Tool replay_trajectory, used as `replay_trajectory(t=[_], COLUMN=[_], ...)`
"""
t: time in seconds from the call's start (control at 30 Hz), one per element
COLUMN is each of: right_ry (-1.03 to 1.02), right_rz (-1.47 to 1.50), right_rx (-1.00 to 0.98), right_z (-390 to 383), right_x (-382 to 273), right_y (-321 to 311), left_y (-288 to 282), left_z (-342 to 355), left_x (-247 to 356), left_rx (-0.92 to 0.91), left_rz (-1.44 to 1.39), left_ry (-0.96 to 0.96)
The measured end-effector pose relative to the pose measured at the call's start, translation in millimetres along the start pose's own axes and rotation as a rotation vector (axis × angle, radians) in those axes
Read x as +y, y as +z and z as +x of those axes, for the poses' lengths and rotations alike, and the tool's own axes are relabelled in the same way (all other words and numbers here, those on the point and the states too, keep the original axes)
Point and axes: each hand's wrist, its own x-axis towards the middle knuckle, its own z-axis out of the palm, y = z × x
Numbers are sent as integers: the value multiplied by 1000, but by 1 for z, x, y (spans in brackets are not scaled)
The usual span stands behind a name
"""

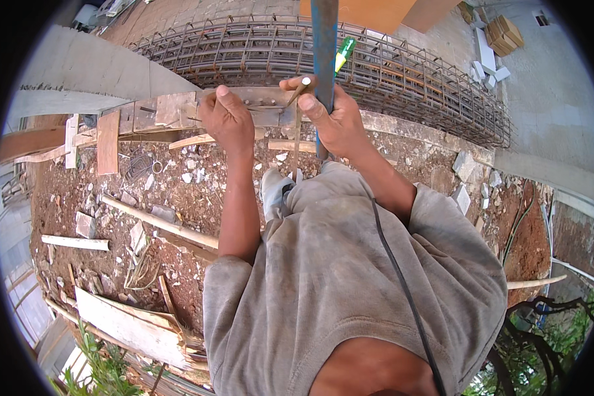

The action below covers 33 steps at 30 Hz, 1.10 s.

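My left hand [229, 122] is closed, thumb on top, above a concrete-stained plank [158, 112]; whatever its fingers hold, if anything, is hidden. To its right, my right hand [336, 122] wraps round a worn blue metal pole [325, 46], which stands upright in front of me. A slim round rod [300, 90] with a pale end points up by the right thumb and forefinger; I cannot tell whether they grip it. Below it runs a thin stick or strip [296, 138]. Small upright pieces like nails or pegs [265, 102] show on the planks between my hands.
A long rebar cage [257, 56] lies beyond the planks, a green-and-yellow item [344, 54] by the pole. Rubble and wooden poles [158, 221] litter the reddish soil. Concrete [105, 72] rises at left; cartons [503, 37] stand far right. A dark cord [396, 247] crosses my shirt.
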Motion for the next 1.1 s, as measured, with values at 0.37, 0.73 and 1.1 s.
replay_trajectory(t=[0.37,0.73,1.1], right_ry=[118,132,-39], right_rz=[-24,74,128], right_rx=[294,338,346], right_z=[-26,-19,0], right_x=[-4,-3,-19], right_y=[81,101,83], left_y=[-11,-15,-22], left_z=[15,12,38], left_x=[-23,-39,-10], left_rx=[-325,-298,-377], left_rz=[-507,-615,-683], left_ry=[-110,-346,-383])
